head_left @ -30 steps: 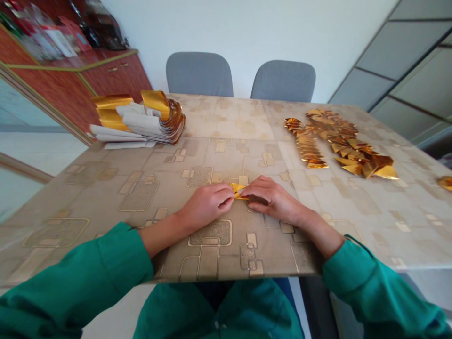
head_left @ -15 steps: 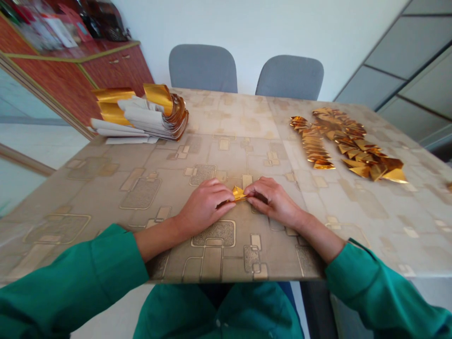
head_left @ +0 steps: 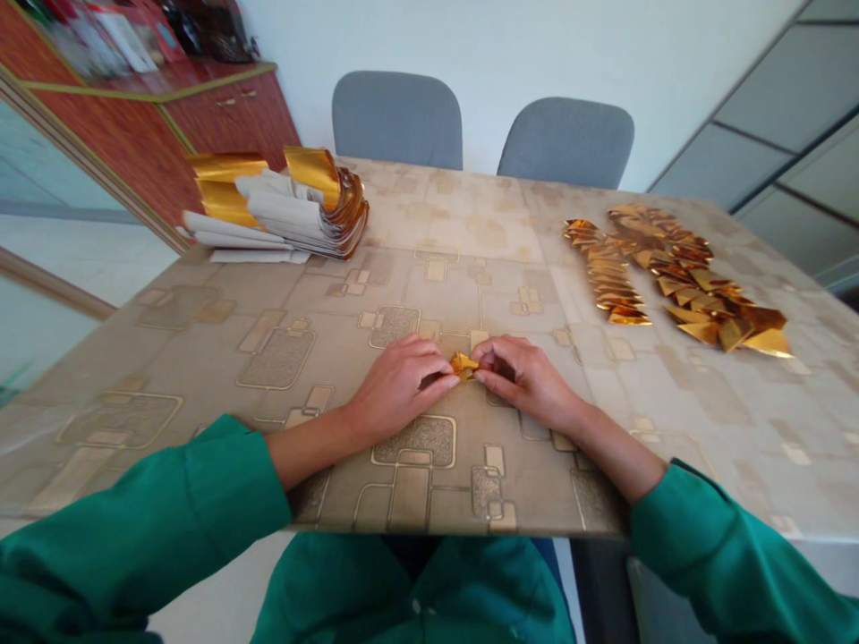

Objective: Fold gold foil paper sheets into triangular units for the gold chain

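Note:
A small folded piece of gold foil paper (head_left: 463, 364) is pinched between my two hands, just above or on the patterned tablecloth near the middle of the table. My left hand (head_left: 407, 383) grips its left end between thumb and fingers. On the other end, my right hand (head_left: 523, 377) has its thumb and fingertips closed. The fingers cover part of the paper, so its full shape is hidden.
At the back left lies a stack of gold-and-white paper sheets (head_left: 282, 215). Rows of folded gold paper pieces (head_left: 698, 277) lie at the right. Two grey chairs (head_left: 397, 121) stand behind the table (head_left: 429, 295). A red-brown cabinet (head_left: 234, 116) is at the far left.
The folded gold paper looks turned and more crumpled between my fingers, its raised peak less upright. Both hands keep hold of it. The whole view has shifted slightly.

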Available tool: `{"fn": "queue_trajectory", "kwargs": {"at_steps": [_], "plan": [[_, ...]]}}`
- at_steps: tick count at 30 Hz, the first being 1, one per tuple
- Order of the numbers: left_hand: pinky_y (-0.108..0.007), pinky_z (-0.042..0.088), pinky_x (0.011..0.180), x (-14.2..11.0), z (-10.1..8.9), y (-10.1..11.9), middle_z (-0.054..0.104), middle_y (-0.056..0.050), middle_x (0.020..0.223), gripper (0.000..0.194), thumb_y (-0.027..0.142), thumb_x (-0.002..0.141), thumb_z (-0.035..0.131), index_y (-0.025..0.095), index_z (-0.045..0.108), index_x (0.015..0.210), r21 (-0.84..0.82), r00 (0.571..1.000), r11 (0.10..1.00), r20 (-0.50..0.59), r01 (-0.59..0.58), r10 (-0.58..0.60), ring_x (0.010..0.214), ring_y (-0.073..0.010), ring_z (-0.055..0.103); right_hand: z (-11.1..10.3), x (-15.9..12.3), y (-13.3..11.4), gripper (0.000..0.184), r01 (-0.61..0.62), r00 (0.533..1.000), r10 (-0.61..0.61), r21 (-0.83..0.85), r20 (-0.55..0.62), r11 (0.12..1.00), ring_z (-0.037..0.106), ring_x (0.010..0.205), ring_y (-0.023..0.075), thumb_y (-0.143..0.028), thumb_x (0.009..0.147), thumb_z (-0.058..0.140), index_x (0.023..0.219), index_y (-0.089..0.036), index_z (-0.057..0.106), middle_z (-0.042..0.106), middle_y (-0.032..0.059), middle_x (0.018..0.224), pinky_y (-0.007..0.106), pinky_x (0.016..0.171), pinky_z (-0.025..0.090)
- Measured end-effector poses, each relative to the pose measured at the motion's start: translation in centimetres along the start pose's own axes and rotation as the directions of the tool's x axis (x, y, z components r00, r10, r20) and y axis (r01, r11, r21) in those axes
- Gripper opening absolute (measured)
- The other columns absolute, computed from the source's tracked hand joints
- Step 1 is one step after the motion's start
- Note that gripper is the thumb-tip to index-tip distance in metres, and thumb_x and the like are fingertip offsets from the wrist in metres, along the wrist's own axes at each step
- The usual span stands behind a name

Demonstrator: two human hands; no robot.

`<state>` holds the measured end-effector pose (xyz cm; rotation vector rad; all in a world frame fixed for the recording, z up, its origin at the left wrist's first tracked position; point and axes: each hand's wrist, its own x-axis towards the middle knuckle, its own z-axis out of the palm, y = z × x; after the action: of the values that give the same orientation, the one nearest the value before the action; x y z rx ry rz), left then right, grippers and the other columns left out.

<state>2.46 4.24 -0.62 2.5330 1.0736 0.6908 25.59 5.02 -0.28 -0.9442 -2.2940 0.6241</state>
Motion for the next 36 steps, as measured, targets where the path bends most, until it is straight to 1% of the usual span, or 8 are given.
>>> {"fn": "queue_trajectory", "kwargs": {"at_steps": [3,5,10,18,23,29,33,36], "plan": [[-0.031,0.041,0.077,0.12,0.04,-0.04,0.065,-0.001,0.084,0.011,0.025,0.092,0.066,0.016,0.063,0.089,-0.063,0.998,0.996,-0.028,0.056,-0.058,0.082,-0.0184,0.056,-0.26,-0.08,0.05,0.004,0.045,0.999,-0.045,-0.016,0.027,0.999,0.056,0.070,0.0135,-0.021,0.094,0.061,0.091,-0.019,0.062,0.064,-0.0005,0.075,0.027,0.070,0.042],[-0.031,0.041,0.076,0.18,0.00,-0.07,0.065,0.000,0.082,0.011,0.025,0.091,0.068,0.016,0.062,0.090,-0.061,0.997,0.996,-0.029,0.070,-0.072,0.080,-0.0180,0.056,-0.40,-0.14,0.16,0.006,0.076,0.997,-0.075,-0.023,0.033,0.997,0.056,0.072,0.0137,-0.021,0.095,0.061,0.089,-0.019,0.062,0.064,-0.0001,0.076,0.028,0.071,0.042],[-0.032,0.040,0.076,0.23,0.00,-0.17,0.064,-0.004,0.083,0.020,0.028,0.098,0.057,0.015,0.067,0.088,0.045,1.000,0.999,-0.004,-0.005,0.005,0.082,-0.0201,0.054,-0.49,-0.22,0.27,0.003,0.085,0.995,-0.084,-0.024,0.045,0.996,0.057,0.077,0.0143,-0.018,0.093,0.062,0.095,-0.019,0.063,0.066,0.0006,0.081,0.029,0.074,0.043],[-0.033,0.041,0.078,0.16,0.03,-0.29,0.064,-0.005,0.086,0.025,0.029,0.101,0.052,0.014,0.069,0.091,0.060,0.999,0.997,0.027,-0.042,0.040,0.084,-0.0199,0.054,-0.45,-0.45,0.39,0.006,0.074,0.995,-0.073,-0.023,0.062,0.997,0.057,0.076,0.0146,-0.017,0.093,0.062,0.098,-0.020,0.063,0.065,-0.0003,0.081,0.030,0.075,0.041],[-0.033,0.041,0.076,-0.03,-0.38,-0.36,0.066,-0.003,0.090,0.017,0.034,0.096,0.063,0.019,0.072,0.096,0.153,0.987,0.975,0.030,-0.162,0.159,0.085,-0.0201,0.056,-0.57,-0.55,0.39,0.013,0.106,0.993,-0.101,-0.076,0.066,0.992,0.057,0.083,0.0172,-0.017,0.089,0.066,0.101,-0.020,0.061,0.066,0.0020,0.087,0.032,0.079,0.041],[-0.032,0.041,0.074,-0.14,-0.47,-0.40,0.066,-0.002,0.084,0.020,0.029,0.100,0.056,0.020,0.072,0.092,0.359,0.948,0.882,0.023,-0.305,0.319,0.084,-0.0193,0.056,-0.68,-0.64,0.13,0.011,0.178,0.981,-0.156,-0.216,0.113,0.960,0.059,0.093,0.0184,-0.016,0.094,0.057,0.101,-0.021,0.064,0.071,0.0035,0.095,0.037,0.089,0.039],[-0.033,0.044,0.078,-0.18,-0.26,-0.18,0.067,-0.004,0.089,0.020,0.029,0.101,0.053,0.019,0.070,0.097,0.365,0.930,0.860,0.052,-0.357,0.364,0.088,-0.0189,0.057,-0.90,-0.72,0.22,0.014,0.243,0.968,-0.222,-0.235,0.115,0.941,0.060,0.091,0.0172,-0.021,0.098,0.054,0.098,-0.022,0.068,0.072,0.0032,0.097,0.036,0.088,0.039],[-0.033,0.047,0.081,-0.15,-0.21,-0.03,0.068,-0.005,0.091,0.022,0.025,0.102,0.049,0.019,0.070,0.098,0.342,0.932,0.868,0.092,-0.361,0.352,0.090,-0.0190,0.059,-1.03,-0.74,0.41,0.016,0.231,0.972,-0.212,-0.247,0.103,0.941,0.060,0.089,0.0172,-0.022,0.100,0.053,0.096,-0.022,0.069,0.072,0.0033,0.095,0.035,0.086,0.040]]}}
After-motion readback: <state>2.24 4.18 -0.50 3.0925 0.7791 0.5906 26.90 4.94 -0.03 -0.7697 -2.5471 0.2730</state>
